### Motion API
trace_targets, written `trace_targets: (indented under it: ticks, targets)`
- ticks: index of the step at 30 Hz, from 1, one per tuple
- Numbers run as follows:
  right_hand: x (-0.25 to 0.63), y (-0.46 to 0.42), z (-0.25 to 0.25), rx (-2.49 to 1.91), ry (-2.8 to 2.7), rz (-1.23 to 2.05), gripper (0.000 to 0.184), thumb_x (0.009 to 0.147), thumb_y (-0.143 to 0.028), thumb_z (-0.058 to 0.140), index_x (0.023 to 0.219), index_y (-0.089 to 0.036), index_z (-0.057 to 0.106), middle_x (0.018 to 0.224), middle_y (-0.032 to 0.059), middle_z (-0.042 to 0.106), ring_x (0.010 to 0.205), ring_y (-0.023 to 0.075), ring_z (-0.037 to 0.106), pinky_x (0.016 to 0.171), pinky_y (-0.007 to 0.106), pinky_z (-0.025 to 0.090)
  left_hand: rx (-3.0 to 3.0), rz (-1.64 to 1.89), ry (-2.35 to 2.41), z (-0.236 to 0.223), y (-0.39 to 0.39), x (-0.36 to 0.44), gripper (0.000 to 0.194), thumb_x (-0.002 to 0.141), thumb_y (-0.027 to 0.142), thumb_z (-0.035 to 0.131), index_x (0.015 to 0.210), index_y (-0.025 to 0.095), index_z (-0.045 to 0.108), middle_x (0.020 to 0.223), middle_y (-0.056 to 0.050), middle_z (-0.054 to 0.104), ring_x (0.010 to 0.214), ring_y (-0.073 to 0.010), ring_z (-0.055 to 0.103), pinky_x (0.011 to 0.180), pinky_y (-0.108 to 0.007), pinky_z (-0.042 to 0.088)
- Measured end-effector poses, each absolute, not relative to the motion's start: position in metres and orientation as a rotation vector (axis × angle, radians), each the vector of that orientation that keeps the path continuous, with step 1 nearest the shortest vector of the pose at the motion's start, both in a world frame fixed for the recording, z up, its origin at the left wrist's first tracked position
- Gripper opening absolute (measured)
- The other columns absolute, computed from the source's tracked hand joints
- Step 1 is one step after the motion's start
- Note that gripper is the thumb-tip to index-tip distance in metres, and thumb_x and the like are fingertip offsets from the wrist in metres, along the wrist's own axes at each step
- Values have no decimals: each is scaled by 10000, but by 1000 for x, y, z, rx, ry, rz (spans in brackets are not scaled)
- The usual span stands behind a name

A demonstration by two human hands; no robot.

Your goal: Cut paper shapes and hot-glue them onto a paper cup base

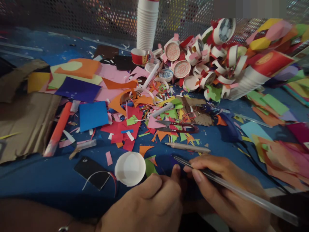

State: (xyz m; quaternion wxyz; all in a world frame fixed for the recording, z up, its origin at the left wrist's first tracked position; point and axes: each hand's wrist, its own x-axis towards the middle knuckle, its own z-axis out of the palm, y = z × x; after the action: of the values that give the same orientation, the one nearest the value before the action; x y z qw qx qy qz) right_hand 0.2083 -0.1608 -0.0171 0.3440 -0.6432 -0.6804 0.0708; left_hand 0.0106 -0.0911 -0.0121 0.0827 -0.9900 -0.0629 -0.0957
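My right hand (229, 190) is closed around a clear pen (241, 190), its tip pointing left at a small dark blue patch that looks like paper (174, 160). Just left of the pen tip, my left hand (149, 203) has its fingers curled, one fingertip pressed close to that patch. What lies under these fingers is hidden. A white paper cup base (130, 169) with a low rim rests beside my left hand. Green and orange paper scraps (151, 166) lie between the two. Above my right hand is a pencil (188, 147), with dark red thread snips (178, 126) farther back.
A heap of cut cup rings and bases (182, 69) stands at the back, near stacked paper cups (146, 25). Coloured paper scraps cover the middle. At left are cardboard (26, 122), an orange tube (59, 129) and a black rectangle (93, 172). A blue glue gun (230, 127) trails its cord rightward.
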Motion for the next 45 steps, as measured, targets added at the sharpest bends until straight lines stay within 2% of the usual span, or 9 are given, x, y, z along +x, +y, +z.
trace_targets:
  ticks: [10, 21, 27, 39, 45]
  targets:
    - [209, -160, -17, -1656, -1791, 213, 138, 912, -162, 579, 983, -273, 619, 886, -13, 756, 794, 179, 738, 721, 301, 586, -2957, -303, -204, -12, -94, 9, 398, 1004, 138, 383, 1178, 175, 738, 1093, -35, 735, 888, -156, 529, 814, -278, 390]
    - [207, -158, -19, -1604, -1818, 174, 136, 927, -172, 552, 989, -283, 602, 852, 2, 746, 767, 209, 741, 676, 326, 586, -2959, -306, -219, -10, -91, 14, 389, 1000, 139, 395, 1117, 181, 763, 999, -20, 739, 838, -152, 522, 782, -275, 388]
    - [209, -158, -21, -1589, -1849, 145, 145, 923, -160, 546, 993, -283, 581, 850, -6, 743, 763, 194, 735, 669, 313, 578, -2967, -330, -218, -11, -93, 13, 403, 1004, 122, 377, 1114, 187, 759, 1061, -21, 742, 913, -154, 540, 814, -284, 385]
    - [207, -161, -21, -1622, -1785, 142, 146, 917, -149, 544, 969, -272, 603, 854, -14, 740, 774, 167, 721, 698, 300, 563, -2959, -314, -212, -10, -92, 12, 382, 1013, 148, 390, 1165, 158, 739, 1027, -45, 730, 847, -171, 513, 770, -302, 363]
    - [208, -160, -18, -1628, -1817, 181, 133, 923, -149, 554, 974, -261, 606, 870, -26, 736, 783, 143, 716, 714, 266, 550, -2940, -282, -205, -11, -93, 12, 371, 1015, 175, 403, 1177, 172, 737, 1095, -45, 737, 889, -165, 535, 770, -294, 379]
